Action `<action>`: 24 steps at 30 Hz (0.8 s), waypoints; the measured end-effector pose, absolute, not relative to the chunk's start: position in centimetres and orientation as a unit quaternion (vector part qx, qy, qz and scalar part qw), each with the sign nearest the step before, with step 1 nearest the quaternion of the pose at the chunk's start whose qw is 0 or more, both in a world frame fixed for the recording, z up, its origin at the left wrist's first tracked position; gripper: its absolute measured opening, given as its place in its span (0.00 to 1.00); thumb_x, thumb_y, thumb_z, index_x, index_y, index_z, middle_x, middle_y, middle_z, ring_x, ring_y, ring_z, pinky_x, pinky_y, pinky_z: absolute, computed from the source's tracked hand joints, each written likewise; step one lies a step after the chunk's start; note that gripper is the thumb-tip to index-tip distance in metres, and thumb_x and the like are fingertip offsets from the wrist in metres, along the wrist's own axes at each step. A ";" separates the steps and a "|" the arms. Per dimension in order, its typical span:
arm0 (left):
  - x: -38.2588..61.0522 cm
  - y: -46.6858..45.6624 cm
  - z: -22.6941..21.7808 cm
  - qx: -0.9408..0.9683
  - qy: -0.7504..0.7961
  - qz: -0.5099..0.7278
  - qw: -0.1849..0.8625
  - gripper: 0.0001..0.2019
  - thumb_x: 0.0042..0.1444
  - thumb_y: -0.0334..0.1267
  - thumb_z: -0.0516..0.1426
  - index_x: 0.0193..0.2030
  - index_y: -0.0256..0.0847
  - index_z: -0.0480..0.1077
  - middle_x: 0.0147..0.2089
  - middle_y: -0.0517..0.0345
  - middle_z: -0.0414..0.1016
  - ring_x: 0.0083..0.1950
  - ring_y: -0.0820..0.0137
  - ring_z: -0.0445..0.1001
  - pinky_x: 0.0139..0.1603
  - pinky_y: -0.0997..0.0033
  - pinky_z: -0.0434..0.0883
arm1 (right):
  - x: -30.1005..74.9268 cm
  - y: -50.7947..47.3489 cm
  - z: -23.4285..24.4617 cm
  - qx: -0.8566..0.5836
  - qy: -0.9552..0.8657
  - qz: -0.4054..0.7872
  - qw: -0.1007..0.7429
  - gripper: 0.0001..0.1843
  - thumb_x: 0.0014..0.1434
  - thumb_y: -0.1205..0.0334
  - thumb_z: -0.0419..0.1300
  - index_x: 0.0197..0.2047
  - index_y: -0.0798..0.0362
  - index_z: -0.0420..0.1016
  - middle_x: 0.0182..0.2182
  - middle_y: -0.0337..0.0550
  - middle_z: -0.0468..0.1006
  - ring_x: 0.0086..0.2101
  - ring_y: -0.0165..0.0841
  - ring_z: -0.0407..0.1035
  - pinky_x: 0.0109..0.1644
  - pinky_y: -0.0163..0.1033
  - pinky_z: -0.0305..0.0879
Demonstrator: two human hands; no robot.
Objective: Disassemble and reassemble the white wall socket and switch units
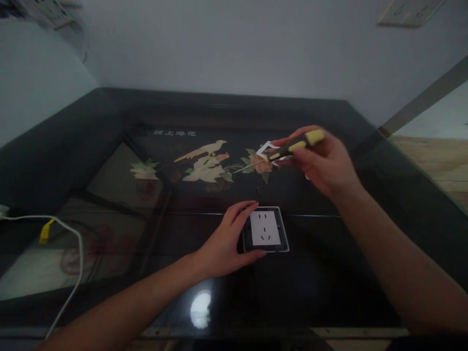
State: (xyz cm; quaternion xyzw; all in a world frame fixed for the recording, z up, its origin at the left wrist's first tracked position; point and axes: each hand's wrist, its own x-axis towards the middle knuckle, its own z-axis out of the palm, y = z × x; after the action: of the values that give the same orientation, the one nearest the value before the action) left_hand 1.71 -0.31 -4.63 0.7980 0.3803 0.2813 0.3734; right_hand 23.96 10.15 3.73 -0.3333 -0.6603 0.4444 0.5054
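My left hand [230, 239] grips a wall socket [265, 228] by its edges, with the thumb along the near side and fingers at the far left corner. The socket lies face up on the dark table, its white slotted face set in a black surround with a pale rim. Above and to the right, my right hand [327, 163] is closed on a black and yellow screwdriver [294, 146], its thin shaft pointing left. Part of a white frame [266, 147] shows behind those fingers; I cannot tell whether it is held too. A small screw [258, 190] lies beyond the socket.
The glossy black table [310, 292] carries a bird-and-flower picture [206, 165]. A white cable [79, 243] with a yellow tag [46, 231] runs along the left. Beyond the table stands a pale wall [219, 48] with an outlet [409, 12] at upper right.
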 end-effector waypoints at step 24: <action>1.6 -0.1 -4.7 0.812 0.397 0.232 0.358 0.43 0.53 0.40 0.64 0.71 0.54 0.45 0.70 0.47 0.51 0.70 0.49 0.54 0.68 0.41 0.59 | 27.2 1.3 1.0 -0.365 -0.603 0.319 0.633 0.14 0.58 0.67 0.63 0.46 0.44 0.68 0.31 0.36 0.79 0.27 0.36 0.78 0.33 0.46 0.80</action>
State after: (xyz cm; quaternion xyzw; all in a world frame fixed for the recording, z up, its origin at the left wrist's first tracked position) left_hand 1.64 -0.14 -4.72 0.8124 0.3970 0.2324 0.3583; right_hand 27.20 1.28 0.97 -0.3654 -0.6031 0.3189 0.6333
